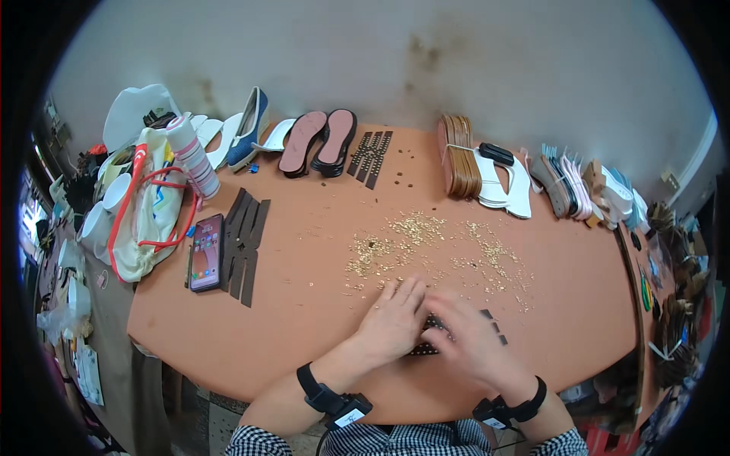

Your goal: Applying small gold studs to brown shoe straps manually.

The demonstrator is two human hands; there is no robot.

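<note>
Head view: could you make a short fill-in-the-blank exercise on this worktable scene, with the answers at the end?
Of the left hand and the right hand over the dark studded piece, the ____ one looks more blurred.
The tiny shiny pieces scattered beyond the hands are ____ in colour.
The smartphone lies with its screen facing ____.
The blue shoe stands to the ____ of the pink-topped soles.
Missing words: right; gold; up; left.

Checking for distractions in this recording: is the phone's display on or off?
On: the phone lies face up and lit, showing a pinkish background with small coloured icons.
</note>
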